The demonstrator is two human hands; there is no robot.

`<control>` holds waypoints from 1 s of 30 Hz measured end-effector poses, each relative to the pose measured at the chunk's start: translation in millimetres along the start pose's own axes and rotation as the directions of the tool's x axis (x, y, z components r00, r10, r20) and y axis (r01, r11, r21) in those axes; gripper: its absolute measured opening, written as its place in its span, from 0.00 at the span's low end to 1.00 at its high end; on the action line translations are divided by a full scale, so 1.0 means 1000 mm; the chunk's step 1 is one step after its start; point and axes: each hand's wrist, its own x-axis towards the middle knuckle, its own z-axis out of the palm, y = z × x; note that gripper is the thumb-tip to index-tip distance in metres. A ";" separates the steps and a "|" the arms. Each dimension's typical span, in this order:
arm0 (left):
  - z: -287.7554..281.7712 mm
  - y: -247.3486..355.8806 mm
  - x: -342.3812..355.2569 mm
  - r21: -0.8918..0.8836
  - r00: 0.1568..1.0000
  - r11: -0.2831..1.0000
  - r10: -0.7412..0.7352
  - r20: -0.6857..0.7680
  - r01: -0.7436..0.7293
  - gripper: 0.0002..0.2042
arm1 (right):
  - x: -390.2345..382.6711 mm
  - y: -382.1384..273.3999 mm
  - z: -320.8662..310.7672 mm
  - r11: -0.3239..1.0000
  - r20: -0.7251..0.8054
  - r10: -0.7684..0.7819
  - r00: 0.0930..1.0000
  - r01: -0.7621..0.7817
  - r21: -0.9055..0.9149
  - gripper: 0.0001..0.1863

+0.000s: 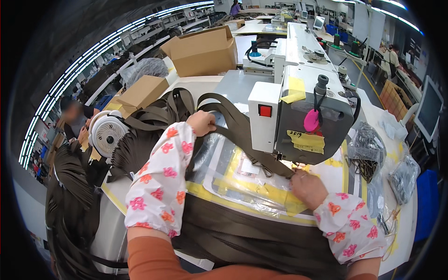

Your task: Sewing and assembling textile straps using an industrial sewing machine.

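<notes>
A dark olive webbing strap point(249, 142) runs slantwise across the work plate toward the head of a white and grey sewing machine point(305, 112). At the strap's upper left stretch, my left hand point(202, 123) is closed on it, the fingertips partly hidden. My right hand point(308, 187) pinches the strap's lower end beside the lit sewing area. Small metal wire hooks point(263, 169) lie by the strap on the plate point(242, 196), which has yellow tape and clear film over it. Both my forearms wear flowered sleeves.
More webbing point(163, 112) is heaped at left beside a small white fan point(108, 134), and bundles point(219, 228) hang in front of me. Cardboard boxes point(200, 53) stand behind. Plastic bags of metal parts point(366, 149) lie at right. Another person point(74, 119) sits at far left.
</notes>
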 end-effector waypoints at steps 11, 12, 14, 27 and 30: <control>-0.010 -0.024 0.022 0.402 0.839 0.820 -0.164 -0.518 0.408 0.21 | 0.112 -0.059 0.036 0.992 -0.103 0.011 0.995 0.001 0.124 0.09; -0.005 -0.004 0.012 0.388 0.836 0.894 0.027 -0.548 0.225 0.20 | 0.103 -0.059 0.035 1.000 -0.156 -0.018 0.988 0.021 0.013 0.12; 0.011 0.047 -0.014 0.103 0.877 0.992 0.117 -0.466 -0.078 0.23 | 0.082 -0.063 0.027 0.993 -0.296 -0.076 0.952 0.099 0.064 0.16; 0.047 0.137 -0.045 -0.084 0.967 0.964 0.244 -0.078 -0.251 0.25 | -0.034 -0.062 -0.018 0.687 0.150 -0.070 0.986 -0.062 0.724 0.11; 0.024 0.156 -0.093 -0.310 0.912 0.859 0.399 -0.093 -0.407 0.18 | -0.037 -0.059 -0.015 0.633 0.210 -0.024 0.977 -0.148 0.760 0.10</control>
